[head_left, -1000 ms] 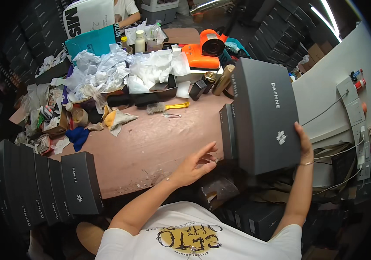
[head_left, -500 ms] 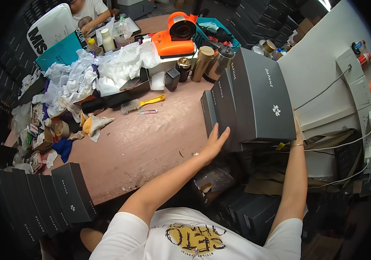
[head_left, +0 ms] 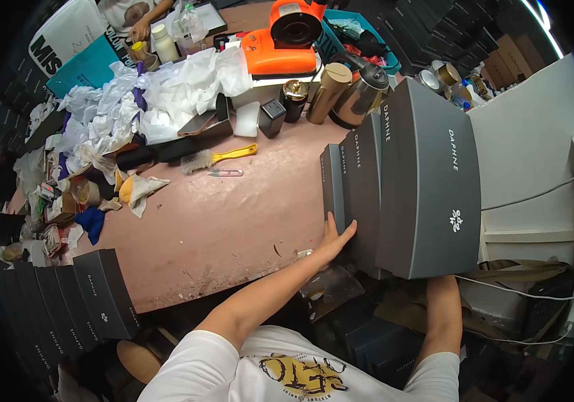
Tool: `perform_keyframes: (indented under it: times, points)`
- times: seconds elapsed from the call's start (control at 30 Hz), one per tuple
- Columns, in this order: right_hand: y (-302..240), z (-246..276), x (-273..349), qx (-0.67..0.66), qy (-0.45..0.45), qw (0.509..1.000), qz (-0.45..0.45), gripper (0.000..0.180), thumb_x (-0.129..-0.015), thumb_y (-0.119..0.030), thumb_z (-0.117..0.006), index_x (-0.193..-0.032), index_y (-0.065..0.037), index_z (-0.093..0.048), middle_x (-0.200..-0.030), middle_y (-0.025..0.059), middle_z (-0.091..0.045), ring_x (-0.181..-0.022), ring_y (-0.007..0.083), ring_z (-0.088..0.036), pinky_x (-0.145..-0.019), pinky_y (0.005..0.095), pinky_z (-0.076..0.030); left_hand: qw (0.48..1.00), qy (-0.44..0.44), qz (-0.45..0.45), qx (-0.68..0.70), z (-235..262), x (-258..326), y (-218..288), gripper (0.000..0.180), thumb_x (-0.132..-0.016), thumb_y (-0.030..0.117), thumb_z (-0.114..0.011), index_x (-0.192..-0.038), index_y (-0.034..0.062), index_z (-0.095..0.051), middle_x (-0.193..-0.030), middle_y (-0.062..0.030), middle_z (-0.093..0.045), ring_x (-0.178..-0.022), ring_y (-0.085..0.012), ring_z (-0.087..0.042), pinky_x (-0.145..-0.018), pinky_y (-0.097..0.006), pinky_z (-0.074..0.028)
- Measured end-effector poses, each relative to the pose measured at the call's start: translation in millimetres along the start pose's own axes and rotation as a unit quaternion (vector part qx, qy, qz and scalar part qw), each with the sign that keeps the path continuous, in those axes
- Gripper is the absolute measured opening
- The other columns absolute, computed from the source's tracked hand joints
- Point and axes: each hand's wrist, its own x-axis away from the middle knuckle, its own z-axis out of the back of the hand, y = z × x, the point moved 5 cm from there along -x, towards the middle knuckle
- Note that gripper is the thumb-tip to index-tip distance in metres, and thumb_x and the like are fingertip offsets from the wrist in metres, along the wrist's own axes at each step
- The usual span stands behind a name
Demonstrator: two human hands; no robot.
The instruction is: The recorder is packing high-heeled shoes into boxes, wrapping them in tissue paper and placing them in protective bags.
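Note:
A tall stack of dark grey shoe boxes (head_left: pixel 430 194) with white lettering and a small white flower mark rises at the right edge of the table. My left hand (head_left: pixel 335 243) touches the near left side of its lower boxes, fingers and thumb spread apart. My right forearm (head_left: pixel 443 307) reaches up to the near edge of the top box. That box hides my right hand, so its fingers do not show.
Crumpled white tissue paper (head_left: pixel 183 94), a yellow-handled brush (head_left: pixel 233 153) and small thread snips (head_left: pixel 225 173) lie on the pink table (head_left: pixel 233 214). An orange machine (head_left: pixel 280 53) and an electric kettle (head_left: pixel 360 97) stand behind. More shoe boxes (head_left: pixel 104 295) are at the left. Another person's hand (head_left: pixel 141 30) shows at the far left.
The top of the box stack appears larger and lower in view, and the view has shifted. My right hand has passed from the box's right side out of sight behind it.

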Motion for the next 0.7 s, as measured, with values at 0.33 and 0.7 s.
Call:
perform_keyframes:
  times: [0.33, 0.7]
  points:
    - [18.3, 6.7, 12.6, 0.006, 0.028, 1.000, -0.009, 0.048, -0.099, -0.038, -0.038, -0.127, 0.000, -0.049, -0.118, 0.0090, -0.057, -0.102, 0.0184, -0.057, -0.090, 0.0298, -0.046, 0.999, 0.011, -0.038, 0.024, -18.4, 15.0, -29.5, 0.106, -0.083, 0.077, -0.028, -0.141, 0.0058, 0.025, -0.149, -0.0242, 0.022, -0.139, -0.0337, 0.020, -0.113, -0.048, -0.001]
    - [32.5, 8.8, 7.0, 0.002, 0.037, 0.999, 0.006, 0.046, -0.099, -0.035, -0.039, -0.127, 0.000, -0.049, -0.117, 0.0089, -0.058, -0.102, 0.0184, -0.057, -0.090, 0.0304, -0.046, 0.972, 0.049, -0.206, 0.102, -4.6, 77.8, 55.4, 0.088, -0.094, 0.057, -0.034, -0.146, 0.0037, 0.012, -0.152, -0.0225, 0.011, -0.142, -0.0315, 0.007, -0.114, -0.041, -0.003]
